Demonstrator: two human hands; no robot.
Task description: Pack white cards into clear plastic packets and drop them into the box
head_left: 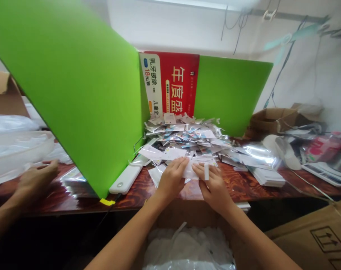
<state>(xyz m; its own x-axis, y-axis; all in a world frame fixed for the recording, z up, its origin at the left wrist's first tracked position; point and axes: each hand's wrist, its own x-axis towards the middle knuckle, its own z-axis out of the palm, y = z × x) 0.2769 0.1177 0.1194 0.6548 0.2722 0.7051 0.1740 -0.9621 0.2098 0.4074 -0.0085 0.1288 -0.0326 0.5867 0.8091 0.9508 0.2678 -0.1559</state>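
Note:
My left hand [172,177] and my right hand [214,184] meet at the near edge of a big pile of small clear packets with white cards [184,138] on a dark wooden table [136,193]. Both hands have their fingers curled on one clear packet with a white card [191,169], held between them. A narrow white strip [206,171] stands up by my right thumb.
Green divider boards [74,82] and a red printed poster [176,86] wall the table. Another person's hand [36,180] rests at the left. A cardboard box lined with a white bag [187,247] sits under my arms. Stacked packets [267,176], a scale [328,172] and boxes [316,240] lie right.

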